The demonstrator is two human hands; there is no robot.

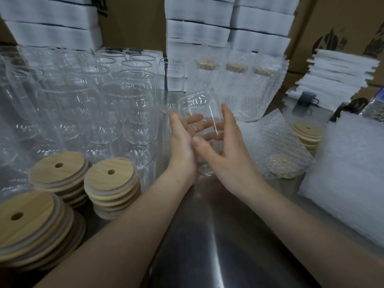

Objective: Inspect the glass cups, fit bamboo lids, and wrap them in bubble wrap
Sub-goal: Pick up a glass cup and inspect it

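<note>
clear glossy glass cup [196,103] — matt wooden lids [111,175] — dull smooth metal table [207,235].

Probably a packing warehouse, cardboard cartons [332,28] standing behind, foam sheets [197,30] piling along the steel table's [207,235] far edge, rows of glass cups [128,104] crowding its left side

Cup [195,102] clear, lids [111,177] tan woodgrain, bubble wrap [276,138] whitish.

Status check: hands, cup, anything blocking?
One glass cup held tilted by left hand and right hand; no lid on. Spare bamboo lids stacked at left, untouched. Nothing blocking.
</note>
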